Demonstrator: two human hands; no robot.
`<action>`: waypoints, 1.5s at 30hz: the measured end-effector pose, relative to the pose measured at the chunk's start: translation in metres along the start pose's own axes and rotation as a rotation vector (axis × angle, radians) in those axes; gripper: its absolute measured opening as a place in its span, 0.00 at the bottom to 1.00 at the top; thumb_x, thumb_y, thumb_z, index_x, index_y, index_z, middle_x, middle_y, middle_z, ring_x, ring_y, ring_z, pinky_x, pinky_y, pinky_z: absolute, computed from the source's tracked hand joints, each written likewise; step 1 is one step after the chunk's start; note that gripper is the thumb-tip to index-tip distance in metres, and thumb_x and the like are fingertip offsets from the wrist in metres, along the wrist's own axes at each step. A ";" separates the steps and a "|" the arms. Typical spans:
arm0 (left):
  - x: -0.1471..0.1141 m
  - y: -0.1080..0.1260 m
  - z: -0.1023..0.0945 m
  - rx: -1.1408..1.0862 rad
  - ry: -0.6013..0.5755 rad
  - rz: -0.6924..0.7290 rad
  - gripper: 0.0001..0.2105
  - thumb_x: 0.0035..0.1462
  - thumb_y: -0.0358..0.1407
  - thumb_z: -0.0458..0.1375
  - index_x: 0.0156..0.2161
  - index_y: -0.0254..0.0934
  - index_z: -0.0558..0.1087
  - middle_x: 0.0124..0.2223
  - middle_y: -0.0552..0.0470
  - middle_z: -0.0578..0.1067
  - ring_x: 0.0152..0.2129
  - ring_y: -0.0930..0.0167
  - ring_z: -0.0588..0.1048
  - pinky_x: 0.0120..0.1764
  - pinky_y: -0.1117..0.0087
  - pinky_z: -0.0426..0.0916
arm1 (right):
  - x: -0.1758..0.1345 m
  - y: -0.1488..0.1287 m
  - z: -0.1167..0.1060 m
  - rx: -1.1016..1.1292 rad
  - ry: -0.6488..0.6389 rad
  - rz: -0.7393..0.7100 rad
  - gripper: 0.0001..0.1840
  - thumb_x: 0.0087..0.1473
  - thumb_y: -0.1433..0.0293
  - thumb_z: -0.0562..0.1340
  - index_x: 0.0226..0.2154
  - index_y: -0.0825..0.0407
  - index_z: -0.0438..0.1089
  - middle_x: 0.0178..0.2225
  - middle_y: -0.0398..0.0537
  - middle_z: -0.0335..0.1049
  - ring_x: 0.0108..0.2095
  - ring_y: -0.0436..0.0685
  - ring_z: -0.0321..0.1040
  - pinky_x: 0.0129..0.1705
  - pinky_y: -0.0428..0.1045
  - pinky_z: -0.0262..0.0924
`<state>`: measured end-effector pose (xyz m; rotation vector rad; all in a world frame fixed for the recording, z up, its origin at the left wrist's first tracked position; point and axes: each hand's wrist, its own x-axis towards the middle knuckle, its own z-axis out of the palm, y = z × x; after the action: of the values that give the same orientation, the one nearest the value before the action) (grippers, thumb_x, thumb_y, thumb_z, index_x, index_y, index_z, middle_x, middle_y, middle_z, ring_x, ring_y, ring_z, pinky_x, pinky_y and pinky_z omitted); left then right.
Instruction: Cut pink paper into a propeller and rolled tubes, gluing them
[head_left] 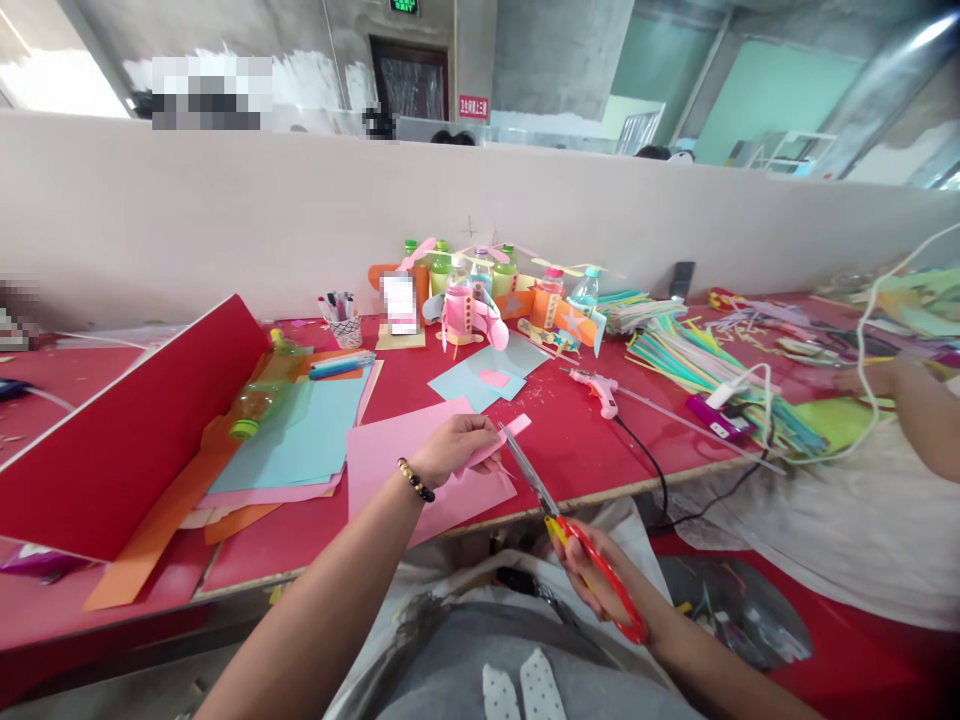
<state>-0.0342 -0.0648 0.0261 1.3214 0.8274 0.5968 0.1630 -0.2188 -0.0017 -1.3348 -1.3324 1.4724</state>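
Observation:
My left hand [460,447], with a beaded bracelet at the wrist, is closed on a narrow pink paper strip [516,428] above a larger pink sheet [382,460]. In my right hand [592,575] is a pair of scissors [611,580] with red and yellow handles. Their blades point up and left, with the tips beside the strip; whether they touch it I cannot tell. Behind my hands, light blue sheets [457,375] lie on the red table, with a small pink cutout [494,378] on top.
Bottles decorated with paper [459,310] stand at the back, near a pen cup [346,333]. A pink glue gun [596,388] lies to the right, by colourful pipe cleaners [682,350]. A red board [142,430] and a green plastic bottle [266,385] are left. Another person's arm [926,415] is at right.

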 end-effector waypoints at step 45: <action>-0.018 0.004 0.038 -0.128 0.038 0.063 0.09 0.52 0.37 0.55 0.37 0.36 0.62 0.30 0.50 0.76 0.14 0.80 0.64 0.17 0.79 0.55 | 0.052 -0.036 -0.025 0.058 0.187 -0.124 0.18 0.44 0.60 0.64 0.29 0.50 0.56 0.19 0.34 0.58 0.16 0.44 0.51 0.18 0.43 0.46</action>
<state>-0.0141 -0.1006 0.0345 1.2265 0.7678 0.7151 0.1730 -0.1566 0.0244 -1.2952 -1.2205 1.2615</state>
